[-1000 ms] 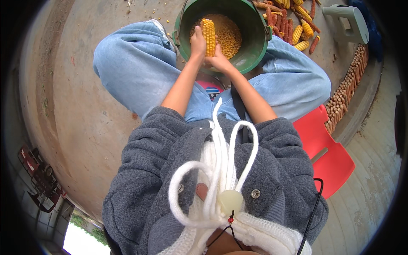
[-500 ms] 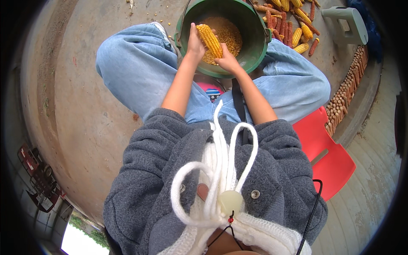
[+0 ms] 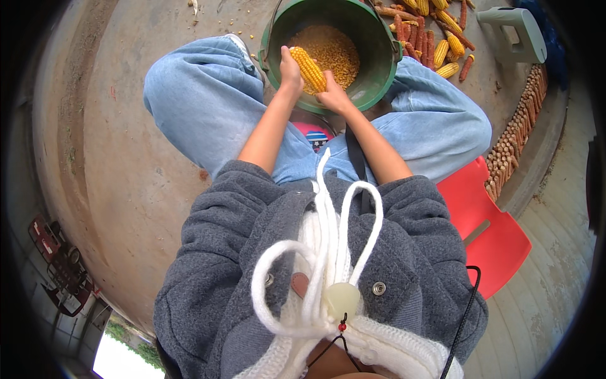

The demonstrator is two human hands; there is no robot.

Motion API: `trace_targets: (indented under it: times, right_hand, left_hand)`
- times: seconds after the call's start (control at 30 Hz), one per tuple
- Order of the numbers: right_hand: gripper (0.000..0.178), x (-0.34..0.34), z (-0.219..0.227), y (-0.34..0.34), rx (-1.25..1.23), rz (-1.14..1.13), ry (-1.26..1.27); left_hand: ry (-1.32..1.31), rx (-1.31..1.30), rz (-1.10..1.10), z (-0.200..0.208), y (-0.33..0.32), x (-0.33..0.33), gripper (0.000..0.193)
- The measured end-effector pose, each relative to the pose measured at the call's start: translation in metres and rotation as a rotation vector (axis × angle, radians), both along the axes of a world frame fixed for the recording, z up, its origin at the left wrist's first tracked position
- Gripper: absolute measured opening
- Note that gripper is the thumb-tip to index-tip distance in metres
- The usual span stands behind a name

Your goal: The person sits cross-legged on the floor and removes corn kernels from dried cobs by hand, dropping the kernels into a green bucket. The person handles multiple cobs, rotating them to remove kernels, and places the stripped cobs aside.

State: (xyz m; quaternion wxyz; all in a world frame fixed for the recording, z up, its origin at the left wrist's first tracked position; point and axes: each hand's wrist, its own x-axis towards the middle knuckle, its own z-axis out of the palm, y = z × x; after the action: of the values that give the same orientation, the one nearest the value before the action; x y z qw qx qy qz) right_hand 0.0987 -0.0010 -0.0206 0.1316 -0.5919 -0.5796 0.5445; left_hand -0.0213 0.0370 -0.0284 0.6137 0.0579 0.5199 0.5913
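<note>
A yellow corn cob (image 3: pixel 307 69) is held between both my hands, tilted with its upper end to the left. My left hand (image 3: pixel 290 74) is closed along its left side. Around the lower right end, my right hand (image 3: pixel 334 93) is closed as well. The cob is over the near left part of a green bucket (image 3: pixel 374 79), which stands between my bent legs. Loose yellow kernels (image 3: pixel 338 50) cover part of the bucket's bottom. Most of the cob's rows still carry kernels on the side facing up.
Beyond the bucket on the right lie stripped red cobs (image 3: pixel 421 39) and full yellow corn cobs (image 3: pixel 448 69). A grey-green plastic stool (image 3: pixel 527 44) lies farther right. Stacked cobs (image 3: pixel 514 136) line the right edge. Behind my right side is a red chair (image 3: pixel 489 246).
The cob and both hands have shifted slightly down, toward me. The grip of both hands on the cob stays.
</note>
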Motion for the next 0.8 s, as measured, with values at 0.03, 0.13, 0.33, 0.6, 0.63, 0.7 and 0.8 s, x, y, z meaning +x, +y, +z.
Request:
trace_targets:
  times: [0.03, 0.13, 0.33, 0.6, 0.63, 0.7, 0.8]
  right_hand:
    - [0.055, -0.001, 0.001, -0.001, -0.009, -0.009, -0.005]
    - [0.043, -0.002, 0.003, -0.005, 0.139, -0.008, -0.025]
    - [0.043, -0.008, 0.006, -0.014, 0.263, -0.003, -0.139]
    - [0.04, -0.013, 0.007, -0.012, 0.229, -0.044, -0.06]
    - [0.04, -0.012, 0.005, -0.01, 0.219, -0.046, -0.052]
    - [0.04, -0.012, 0.001, -0.01, 0.203, -0.055, -0.029]
    - [0.04, -0.013, -0.001, -0.01, 0.188, -0.065, -0.001]
  left_hand:
    - [0.014, 0.012, 0.048, 0.002, -0.002, 0.001, 0.044]
    - [0.036, 0.046, 0.172, 0.0, -0.006, 0.004, 0.042]
    - [-0.075, -0.006, 0.301, -0.003, -0.008, -0.001, 0.033]
    - [-0.111, 0.067, 0.19, -0.018, -0.004, -0.004, 0.036]
    - [-0.135, 0.104, 0.178, -0.013, -0.003, -0.003, 0.039]
    - [-0.196, 0.129, 0.162, -0.005, -0.005, -0.002, 0.039]
    - [-0.128, 0.128, 0.111, 0.002, -0.007, 0.0, 0.044]
